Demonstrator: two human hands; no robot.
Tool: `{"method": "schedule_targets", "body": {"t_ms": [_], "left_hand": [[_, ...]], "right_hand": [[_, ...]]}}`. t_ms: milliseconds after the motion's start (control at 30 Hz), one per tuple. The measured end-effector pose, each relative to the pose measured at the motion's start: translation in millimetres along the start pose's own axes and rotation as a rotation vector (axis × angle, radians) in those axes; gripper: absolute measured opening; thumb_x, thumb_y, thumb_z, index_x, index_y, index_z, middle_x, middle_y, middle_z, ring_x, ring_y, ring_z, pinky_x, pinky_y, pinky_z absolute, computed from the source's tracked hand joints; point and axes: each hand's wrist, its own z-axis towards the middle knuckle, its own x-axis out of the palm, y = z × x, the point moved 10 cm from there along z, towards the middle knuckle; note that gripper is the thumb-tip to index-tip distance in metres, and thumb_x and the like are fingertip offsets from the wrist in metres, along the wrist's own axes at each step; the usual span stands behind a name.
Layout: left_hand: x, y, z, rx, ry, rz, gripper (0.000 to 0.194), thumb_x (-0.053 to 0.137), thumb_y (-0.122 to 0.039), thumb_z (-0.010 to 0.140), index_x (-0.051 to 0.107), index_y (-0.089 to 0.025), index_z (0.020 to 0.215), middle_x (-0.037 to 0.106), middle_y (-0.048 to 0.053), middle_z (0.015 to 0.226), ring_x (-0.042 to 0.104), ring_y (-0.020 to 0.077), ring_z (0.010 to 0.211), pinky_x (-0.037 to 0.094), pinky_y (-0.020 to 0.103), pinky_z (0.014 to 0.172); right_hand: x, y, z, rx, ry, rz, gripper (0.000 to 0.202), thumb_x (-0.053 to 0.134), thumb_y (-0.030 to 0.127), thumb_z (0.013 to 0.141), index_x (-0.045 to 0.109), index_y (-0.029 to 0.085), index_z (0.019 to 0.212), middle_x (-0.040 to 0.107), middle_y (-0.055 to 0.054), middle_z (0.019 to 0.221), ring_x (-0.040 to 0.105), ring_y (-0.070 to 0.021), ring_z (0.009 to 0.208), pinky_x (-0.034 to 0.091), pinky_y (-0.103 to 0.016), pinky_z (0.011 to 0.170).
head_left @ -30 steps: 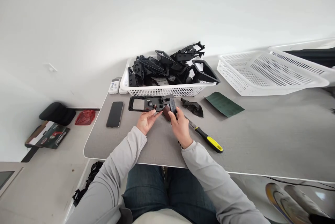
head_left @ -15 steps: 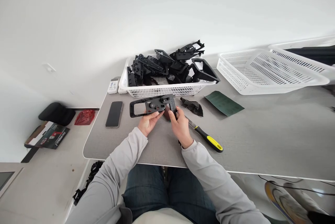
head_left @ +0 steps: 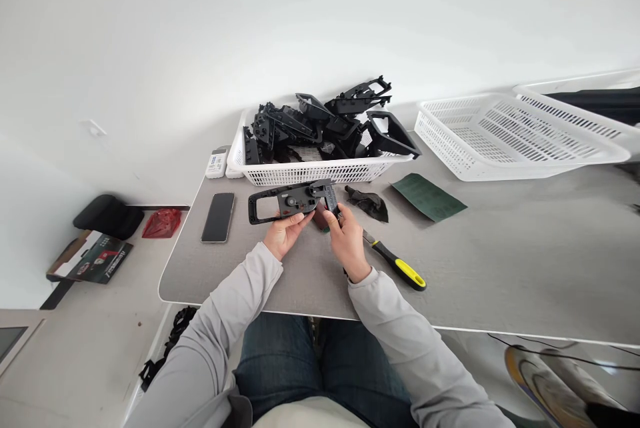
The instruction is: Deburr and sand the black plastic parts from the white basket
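Note:
A long black plastic frame (head_left: 289,203) with a rectangular opening at its left end is held up over the table's front part. My left hand (head_left: 285,233) is closed on its lower edge, thumb on the near side. At the frame's right end, my right hand (head_left: 346,238) has its thumb and fingers closed on it; the exact grip is partly hidden. Between the hands shows a reddish-brown piece (head_left: 321,219) with a green edge; whether a finger touches it I cannot tell. A file (head_left: 400,267) with a black-and-yellow handle lies right of my right hand.
Behind the frame, a white basket (head_left: 310,175) holds several black plastic parts. A dark crumpled cloth (head_left: 369,204) and a green sheet (head_left: 429,197) lie to the right. A phone (head_left: 218,218) is at left. Another white basket (head_left: 480,165) stands back right.
My right hand has shifted very slightly right and down at the frame's end, and more of the reddish-brown piece shows. The frame and my left hand are almost still.

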Motion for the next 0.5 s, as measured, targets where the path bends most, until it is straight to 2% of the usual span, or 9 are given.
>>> {"method": "schedule_targets", "body": {"t_ms": [200, 333, 500], "left_hand": [[-7.3, -15.5, 2.4, 0.081, -0.075, -0.019, 0.049, 0.068, 0.005, 0.063, 0.069, -0.025, 0.102, 0.072, 0.002, 0.112, 0.054, 0.0289, 0.127, 0.041, 0.054, 0.109], [-9.2, -24.5, 4.1, 0.128, -0.087, -0.021, 0.049, 0.067, 0.004, 0.064, 0.068, -0.026, 0.103, 0.072, 0.001, 0.113, 0.054, 0.0278, 0.127, 0.041, 0.053, 0.109], [-10.0, -22.6, 4.3, 0.119, -0.091, 0.004, 0.051, 0.067, 0.003, 0.064, 0.068, -0.026, 0.105, 0.072, 0.001, 0.111, 0.056, 0.0286, 0.124, 0.042, 0.055, 0.108]], "right_hand": [[-6.3, 6.5, -0.6, -0.022, -0.042, -0.017, 0.051, 0.046, 0.055, 0.085, 0.059, 0.014, 0.112, 0.05, 0.004, 0.057, 0.048, -0.0167, 0.054, 0.04, -0.029, 0.056], [-0.6, 11.1, -3.4, -0.052, -0.005, -0.037, 0.053, 0.045, 0.058, 0.083, 0.058, 0.014, 0.11, 0.057, 0.0, 0.064, 0.05, -0.0175, 0.056, 0.041, -0.03, 0.057], [4.9, 13.0, -5.4, -0.072, 0.027, -0.068, 0.052, 0.044, 0.058, 0.085, 0.057, 0.015, 0.111, 0.062, -0.004, 0.071, 0.055, -0.0194, 0.058, 0.043, -0.031, 0.058]]}}
